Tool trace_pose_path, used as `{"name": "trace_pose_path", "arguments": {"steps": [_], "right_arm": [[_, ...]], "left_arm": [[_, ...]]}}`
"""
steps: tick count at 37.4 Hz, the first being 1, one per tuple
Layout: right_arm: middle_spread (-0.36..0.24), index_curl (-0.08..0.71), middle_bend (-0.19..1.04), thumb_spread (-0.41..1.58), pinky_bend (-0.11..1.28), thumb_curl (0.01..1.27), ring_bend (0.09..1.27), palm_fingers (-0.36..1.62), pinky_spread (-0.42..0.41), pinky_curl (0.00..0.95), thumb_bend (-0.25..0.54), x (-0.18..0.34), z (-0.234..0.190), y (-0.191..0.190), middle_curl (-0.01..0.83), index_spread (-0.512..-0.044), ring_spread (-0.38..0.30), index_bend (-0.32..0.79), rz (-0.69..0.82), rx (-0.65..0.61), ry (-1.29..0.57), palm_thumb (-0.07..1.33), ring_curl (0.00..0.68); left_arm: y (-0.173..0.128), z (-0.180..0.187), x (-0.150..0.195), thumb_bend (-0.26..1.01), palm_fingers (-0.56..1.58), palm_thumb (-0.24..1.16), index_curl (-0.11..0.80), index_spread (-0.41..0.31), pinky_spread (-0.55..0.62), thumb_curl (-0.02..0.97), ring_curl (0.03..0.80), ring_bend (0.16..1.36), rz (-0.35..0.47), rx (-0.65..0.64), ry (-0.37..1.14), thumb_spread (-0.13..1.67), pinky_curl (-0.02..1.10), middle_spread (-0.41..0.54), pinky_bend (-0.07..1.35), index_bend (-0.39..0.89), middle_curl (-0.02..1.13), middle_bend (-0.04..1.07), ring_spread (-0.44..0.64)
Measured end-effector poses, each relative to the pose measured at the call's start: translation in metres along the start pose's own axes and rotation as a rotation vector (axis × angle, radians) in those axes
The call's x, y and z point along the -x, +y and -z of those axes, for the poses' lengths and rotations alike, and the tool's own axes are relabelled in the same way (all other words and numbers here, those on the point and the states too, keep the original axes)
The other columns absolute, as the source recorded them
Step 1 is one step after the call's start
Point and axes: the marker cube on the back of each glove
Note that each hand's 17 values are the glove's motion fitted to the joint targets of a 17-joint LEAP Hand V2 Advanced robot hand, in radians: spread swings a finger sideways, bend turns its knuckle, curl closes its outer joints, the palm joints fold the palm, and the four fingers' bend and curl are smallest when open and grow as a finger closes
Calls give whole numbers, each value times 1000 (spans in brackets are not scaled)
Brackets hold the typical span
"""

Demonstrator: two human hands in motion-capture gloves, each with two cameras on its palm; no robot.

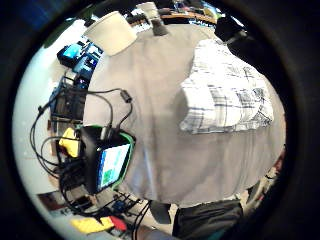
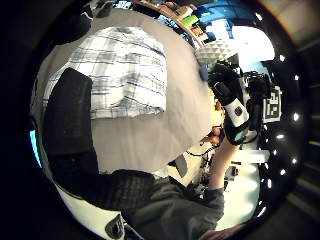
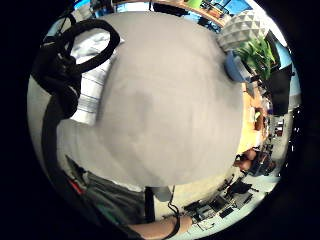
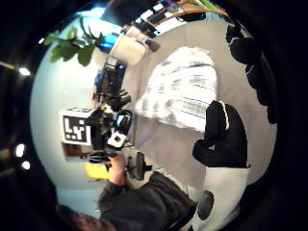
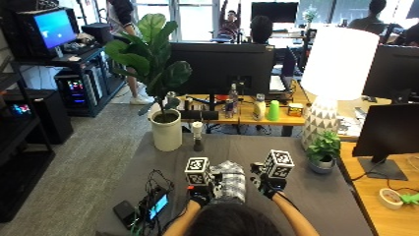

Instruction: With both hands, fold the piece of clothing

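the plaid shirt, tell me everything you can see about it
The shirt is white with a grey-blue plaid check, a soft woven-looking cloth. It lies folded into a compact, slightly puffy bundle on the grey table, close to the person's edge, between the left hand and the right hand. The palm views show rounded folded edges, and neither hand grips it; both hang above it.

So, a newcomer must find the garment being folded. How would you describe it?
On the grey table, just beyond the person's head, lies a folded white shirt with dark plaid lines, between the raised black-gloved left hand and right hand. It is the table's only fabric item.
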Motion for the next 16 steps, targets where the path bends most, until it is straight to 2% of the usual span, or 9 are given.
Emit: {"name": "trace_pose_path", "arguments": {"steps": [6, 16], "right_arm": [[-60, 85, 356, 1178, 740, 460, 729, 928, -193, 422, -22, -19, 7, 7, 471, -267, -153, 63, -4, -31, 76, 815, 431], [-62, 100, 329, 1203, 693, 437, 679, 938, -175, 408, -20, -22, 10, 1, 465, -266, -147, 56, -10, -34, 70, 785, 417]], "left_arm": [[4, 4, -26, 82, 465, 261, 453, -32, 195, 330, 337, 453, -24, 40, -22, 1531, 345, 113, 222, 209, 254, 125, 148], [-6, 7, -31, 77, 458, 261, 455, -38, 196, 312, 335, 453, -36, 35, -16, 1536, 349, 103, 225, 205, 242, 129, 145]]}}
